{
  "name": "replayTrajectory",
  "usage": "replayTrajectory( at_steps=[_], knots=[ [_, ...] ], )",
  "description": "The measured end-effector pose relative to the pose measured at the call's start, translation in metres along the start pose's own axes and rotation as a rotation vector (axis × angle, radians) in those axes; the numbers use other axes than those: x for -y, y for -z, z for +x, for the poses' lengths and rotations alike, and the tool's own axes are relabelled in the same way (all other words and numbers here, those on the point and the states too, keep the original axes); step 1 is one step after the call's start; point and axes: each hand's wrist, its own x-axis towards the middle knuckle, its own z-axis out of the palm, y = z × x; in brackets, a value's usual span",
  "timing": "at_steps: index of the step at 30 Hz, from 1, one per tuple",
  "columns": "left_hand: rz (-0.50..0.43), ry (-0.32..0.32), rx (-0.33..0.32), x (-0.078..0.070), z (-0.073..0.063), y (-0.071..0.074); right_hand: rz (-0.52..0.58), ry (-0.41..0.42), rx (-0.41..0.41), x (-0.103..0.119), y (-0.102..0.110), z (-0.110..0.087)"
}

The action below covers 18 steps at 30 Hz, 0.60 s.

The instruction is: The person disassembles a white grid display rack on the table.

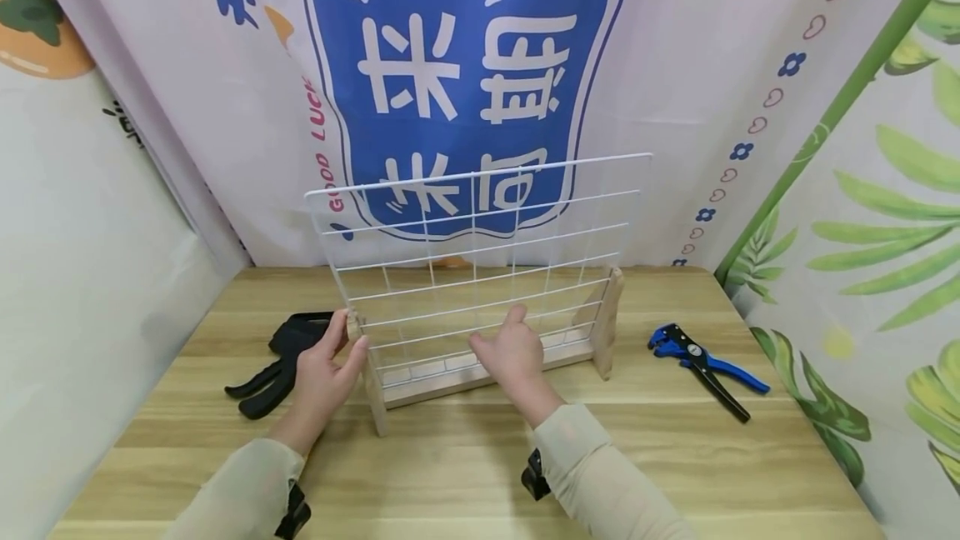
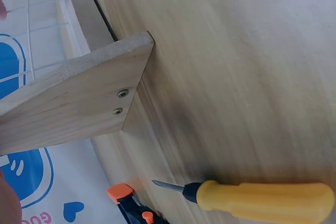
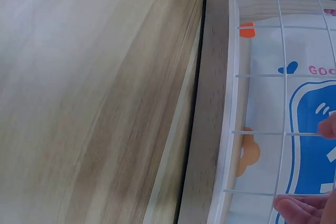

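A white wire grid panel [image 1: 474, 252] stands upright in a wooden stand made of a long base bar [image 1: 427, 386] and two side pieces. My left hand [image 1: 327, 373] holds the upper end of the left side piece [image 1: 375, 394], thumb on the near side. Two screw heads [image 2: 121, 102] show on that piece's outer face in the left wrist view. My right hand [image 1: 517, 357] grips the lower middle of the grid. Its thumb [image 3: 294, 208] and a finger [image 3: 328, 126] lie at the wires in the right wrist view.
Left of the stand lies a black hand tool [image 1: 288, 357], with an orange tip [image 2: 121, 191] in the left wrist view. A yellow-handled screwdriver [image 2: 262, 199] lies near it. Blue-and-black wire-stripper pliers [image 1: 705, 367] lie on the right. A printed curtain [image 1: 660, 107] hangs behind the table.
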Motion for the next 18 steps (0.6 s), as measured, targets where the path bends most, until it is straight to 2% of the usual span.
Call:
replayTrajectory(
  at_steps=[10, 18],
  knots=[
    [0.008, -0.011, -0.006, 0.000, -0.008, 0.004, 0.036, 0.000, 0.012, 0.000, 0.000, -0.008],
    [-0.021, -0.109, -0.043, 0.000, -0.007, 0.005, 0.093, 0.040, -0.052, -0.002, -0.004, -0.011]
  ],
)
